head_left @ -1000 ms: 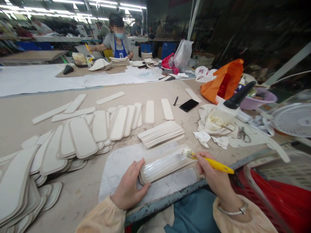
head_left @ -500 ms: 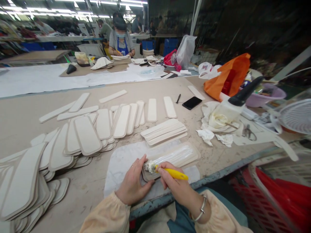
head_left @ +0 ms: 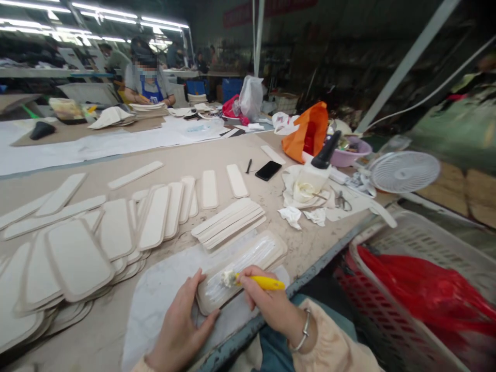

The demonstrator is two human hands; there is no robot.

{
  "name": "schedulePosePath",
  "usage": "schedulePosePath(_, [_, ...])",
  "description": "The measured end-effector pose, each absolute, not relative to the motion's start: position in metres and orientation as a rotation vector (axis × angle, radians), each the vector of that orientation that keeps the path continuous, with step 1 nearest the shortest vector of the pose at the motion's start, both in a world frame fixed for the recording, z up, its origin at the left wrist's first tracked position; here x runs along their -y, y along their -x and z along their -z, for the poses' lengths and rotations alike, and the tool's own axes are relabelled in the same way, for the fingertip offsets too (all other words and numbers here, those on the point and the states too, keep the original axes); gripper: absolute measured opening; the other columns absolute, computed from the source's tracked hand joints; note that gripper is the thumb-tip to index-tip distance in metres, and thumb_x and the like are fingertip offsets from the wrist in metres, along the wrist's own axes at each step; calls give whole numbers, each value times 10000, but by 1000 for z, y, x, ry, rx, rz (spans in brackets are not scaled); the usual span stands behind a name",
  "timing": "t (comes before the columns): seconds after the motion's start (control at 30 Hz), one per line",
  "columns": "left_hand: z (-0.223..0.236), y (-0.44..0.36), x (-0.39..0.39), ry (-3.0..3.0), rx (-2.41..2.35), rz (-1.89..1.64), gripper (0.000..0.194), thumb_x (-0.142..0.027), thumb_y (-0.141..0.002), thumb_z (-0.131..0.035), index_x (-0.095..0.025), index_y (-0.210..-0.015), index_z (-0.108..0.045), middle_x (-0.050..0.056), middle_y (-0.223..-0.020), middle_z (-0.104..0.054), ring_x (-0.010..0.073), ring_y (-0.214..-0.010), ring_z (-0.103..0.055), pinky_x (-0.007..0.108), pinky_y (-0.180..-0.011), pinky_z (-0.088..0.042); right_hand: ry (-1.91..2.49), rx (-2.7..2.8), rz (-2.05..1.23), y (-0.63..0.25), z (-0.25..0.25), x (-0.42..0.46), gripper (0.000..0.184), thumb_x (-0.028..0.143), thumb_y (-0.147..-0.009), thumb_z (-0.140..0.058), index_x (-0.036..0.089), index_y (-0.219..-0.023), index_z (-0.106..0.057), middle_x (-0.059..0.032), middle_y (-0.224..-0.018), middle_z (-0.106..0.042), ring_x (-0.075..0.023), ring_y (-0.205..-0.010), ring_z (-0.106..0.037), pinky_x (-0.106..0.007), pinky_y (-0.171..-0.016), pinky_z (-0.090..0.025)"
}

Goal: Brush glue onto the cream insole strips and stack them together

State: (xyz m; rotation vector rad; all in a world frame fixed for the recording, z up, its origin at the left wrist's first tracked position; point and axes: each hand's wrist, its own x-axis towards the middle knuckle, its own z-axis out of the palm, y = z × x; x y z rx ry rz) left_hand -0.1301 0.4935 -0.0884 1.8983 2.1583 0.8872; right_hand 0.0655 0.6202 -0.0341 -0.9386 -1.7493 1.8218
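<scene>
Beige tabletop (head_left: 186, 159), right hand (head_left: 268, 300) in narrow grip around yellow brush (head_left: 267, 282)

The brush (head_left: 266, 282) has moved away from the left hand (head_left: 181, 324).

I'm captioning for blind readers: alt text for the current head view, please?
A left hand steadies a pale, rounded panel while the right hand holds a yellow brush to its glossy surface. Similar panels lie across the table; a person works beyond.

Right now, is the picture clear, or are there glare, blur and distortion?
All in the head view: ceiling lights glare white; the coated piece shines wet; the back wall is dark; the green area at far right is blurred; the basket looks stretched.
</scene>
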Motion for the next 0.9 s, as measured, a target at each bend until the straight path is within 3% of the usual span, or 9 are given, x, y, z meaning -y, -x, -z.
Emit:
schedulePosePath(0.1, [93,134,-495,-1928,-2195,-893,766,-410,-805,-612,-188,-1439,-245,133,-1273,-555,295,-1167,-550,483,-981,-484,895,1796,-1812,-63,37,-621,272,415,-922,-474,188,-811,-576,66,-487,-477,-82,-451,-452,-193,-481,-364])
schedulePosePath(0.33, [97,137,-496,-2005,-2252,-828,732,-448,-795,-611,-177,-1404,-308,134,-1265,-570,304,-1174,-552,481,-975,-494,1129,1714,-1446,-99,42,-666,293,424,-930,-448,201,-775,-556,72,-473,-464,-98,-486,-473,-219,-569,-397])
schedulePosePath(0.53, [94,139,-495,-1967,-2248,-808,720,-431,-797,-616,-190,-1403,-309,129,-1290,-557,309,-1202,-531,501,-1004,-467,1229,1645,-1243,-119,45,-693,283,446,-921,-450,211,-799,-551,60,-486,-478,-124,-491,-491,-248,-548,-392])
schedulePosePath(0.9, [77,140,-491,-1921,-2208,-852,612,-377,-815,-605,-166,-1353,-406,126,-1315,-557,287,-1204,-538,431,-997,-488,1042,1490,-1216,-113,49,-680,270,435,-923,-471,191,-960,-580,44,-567,-512,-124,-539,-503,-242,-575,-425])
